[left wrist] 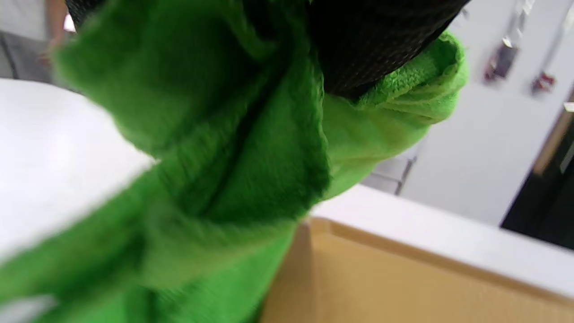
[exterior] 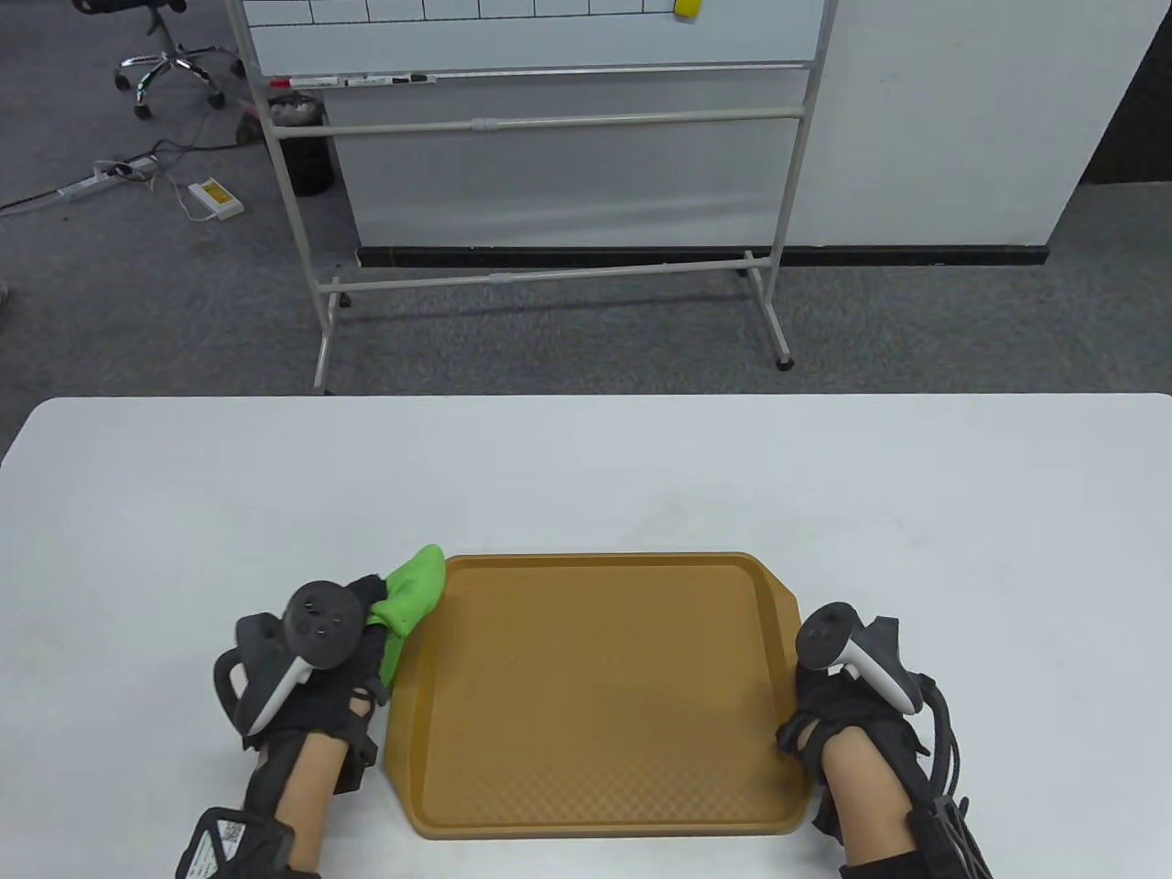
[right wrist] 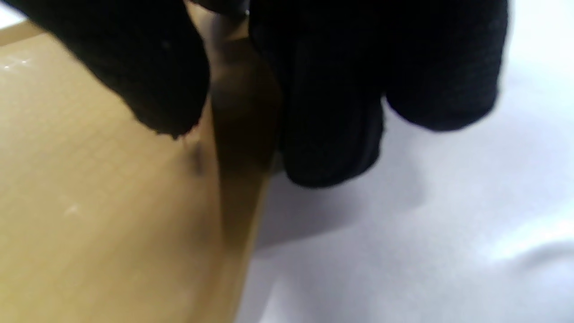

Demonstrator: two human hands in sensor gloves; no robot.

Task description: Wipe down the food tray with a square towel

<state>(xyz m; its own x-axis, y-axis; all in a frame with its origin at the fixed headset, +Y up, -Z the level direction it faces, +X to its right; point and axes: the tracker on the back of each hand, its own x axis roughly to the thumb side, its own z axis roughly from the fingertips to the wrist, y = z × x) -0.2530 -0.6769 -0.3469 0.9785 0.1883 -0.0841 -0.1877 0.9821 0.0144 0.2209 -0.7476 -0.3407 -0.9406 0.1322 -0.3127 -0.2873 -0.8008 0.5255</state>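
Note:
A tan food tray (exterior: 595, 687) lies on the white table near its front edge. My left hand (exterior: 352, 641) grips a bunched green towel (exterior: 412, 591) at the tray's far left corner, beside the rim. In the left wrist view the towel (left wrist: 215, 157) fills the frame above the tray's rim (left wrist: 403, 273). My right hand (exterior: 806, 723) grips the tray's right rim; in the right wrist view its thumb lies inside the rim (right wrist: 237, 148) and its fingers (right wrist: 332, 112) outside it.
The white table (exterior: 586, 476) reaches out on all sides of the tray. A whiteboard on a stand (exterior: 540, 137) is on the floor beyond the table's far edge.

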